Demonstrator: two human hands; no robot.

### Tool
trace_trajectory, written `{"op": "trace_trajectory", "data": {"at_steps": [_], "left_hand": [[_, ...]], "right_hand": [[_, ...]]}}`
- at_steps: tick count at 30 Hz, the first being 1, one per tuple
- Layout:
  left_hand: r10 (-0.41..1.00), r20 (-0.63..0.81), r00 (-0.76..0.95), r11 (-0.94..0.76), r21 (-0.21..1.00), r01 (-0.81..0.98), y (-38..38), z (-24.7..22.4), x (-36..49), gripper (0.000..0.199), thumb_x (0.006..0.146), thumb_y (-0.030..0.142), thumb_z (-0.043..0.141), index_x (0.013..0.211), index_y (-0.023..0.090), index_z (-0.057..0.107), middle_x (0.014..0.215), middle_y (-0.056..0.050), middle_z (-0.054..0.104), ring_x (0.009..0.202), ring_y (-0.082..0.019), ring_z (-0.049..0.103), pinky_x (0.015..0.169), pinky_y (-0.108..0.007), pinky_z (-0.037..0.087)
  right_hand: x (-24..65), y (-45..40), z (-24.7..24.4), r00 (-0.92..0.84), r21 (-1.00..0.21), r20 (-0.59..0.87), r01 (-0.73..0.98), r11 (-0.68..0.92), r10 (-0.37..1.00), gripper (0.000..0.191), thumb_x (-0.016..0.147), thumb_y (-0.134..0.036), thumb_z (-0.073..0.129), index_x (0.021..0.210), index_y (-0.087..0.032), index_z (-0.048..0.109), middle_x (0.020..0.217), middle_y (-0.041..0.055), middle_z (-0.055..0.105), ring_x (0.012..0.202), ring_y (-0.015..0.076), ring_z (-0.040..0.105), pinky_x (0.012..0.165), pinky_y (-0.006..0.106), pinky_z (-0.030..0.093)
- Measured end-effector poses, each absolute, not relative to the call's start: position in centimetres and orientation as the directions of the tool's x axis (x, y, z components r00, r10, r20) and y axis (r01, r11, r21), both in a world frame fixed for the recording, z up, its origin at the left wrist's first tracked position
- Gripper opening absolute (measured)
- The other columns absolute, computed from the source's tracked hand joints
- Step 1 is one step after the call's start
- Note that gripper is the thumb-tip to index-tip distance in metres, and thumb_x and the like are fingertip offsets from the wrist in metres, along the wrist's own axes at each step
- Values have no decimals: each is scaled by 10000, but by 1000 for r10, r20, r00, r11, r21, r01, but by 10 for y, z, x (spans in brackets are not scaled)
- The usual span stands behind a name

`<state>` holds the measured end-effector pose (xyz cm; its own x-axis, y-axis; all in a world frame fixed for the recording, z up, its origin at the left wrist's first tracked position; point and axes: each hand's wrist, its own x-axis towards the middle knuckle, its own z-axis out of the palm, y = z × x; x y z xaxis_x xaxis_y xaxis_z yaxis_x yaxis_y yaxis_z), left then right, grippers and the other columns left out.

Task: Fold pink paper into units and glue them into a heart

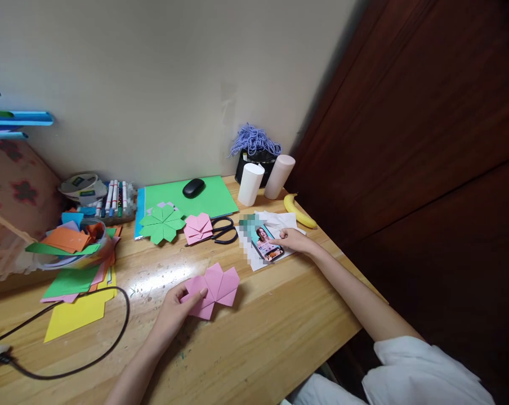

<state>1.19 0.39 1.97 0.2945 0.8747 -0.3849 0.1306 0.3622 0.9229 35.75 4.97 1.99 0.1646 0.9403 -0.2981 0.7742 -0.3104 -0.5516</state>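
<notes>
My left hand [181, 306] pinches a pink folded-paper flower [216, 287] between thumb and fingers, just above the table. Stretched over to the right, my right hand [294, 241] touches the lit screen of a smartphone [265, 242] with one extended digit, its other fingers curled. The phone lies on white paper [258, 264], and part of it is blurred. Behind the flower, a pink folded-paper heart [198, 226] rests against black-handled scissors [224, 229]. Left of these lies a green folded-paper flower [162, 223].
A black mouse [193, 188] sits on green paper sheets [216, 194]. A white cylinder [251, 184], a pinkish cylinder [280, 177] and a banana [300, 211] are at the back right. Markers [116, 198], a bowl of paper scraps [105, 253] and a black cable [125, 326] occupy the left.
</notes>
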Motion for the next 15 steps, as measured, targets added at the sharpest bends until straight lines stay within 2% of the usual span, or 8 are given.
{"op": "trace_trajectory", "data": {"at_steps": [4,10,13,15], "left_hand": [[878,-382,289,353,924,148,4,17,11,337,644,406,655,832,127,642,808,-50,672,713,-178,579,624,-230,433],[893,-328,307,293,943,156,3,14,10,351,648,405,650,858,124,646,848,-61,680,758,-195,594,658,-244,437],[891,-312,329,280,949,142,2,14,10,359,657,406,644,881,125,645,860,-64,681,754,-190,599,660,-245,437],[890,-301,343,274,954,126,2,14,10,377,654,409,646,898,122,643,870,-71,681,750,-191,603,656,-249,439]], "right_hand": [[360,58,11,150,-545,-324,777,-314,934,513,474,-556,684,543,-198,323,480,-80,260,465,69,236,435,215,160],[357,62,7,195,-551,-293,765,-333,936,536,381,-506,743,508,-203,319,455,-84,249,461,69,238,439,218,157],[357,57,9,204,-601,-251,734,-318,946,508,419,-531,723,515,-199,351,444,-81,291,439,70,262,425,217,186],[356,54,10,213,-654,-189,701,-285,959,462,539,-592,632,543,-194,399,461,-64,359,432,80,313,419,220,234]]}}
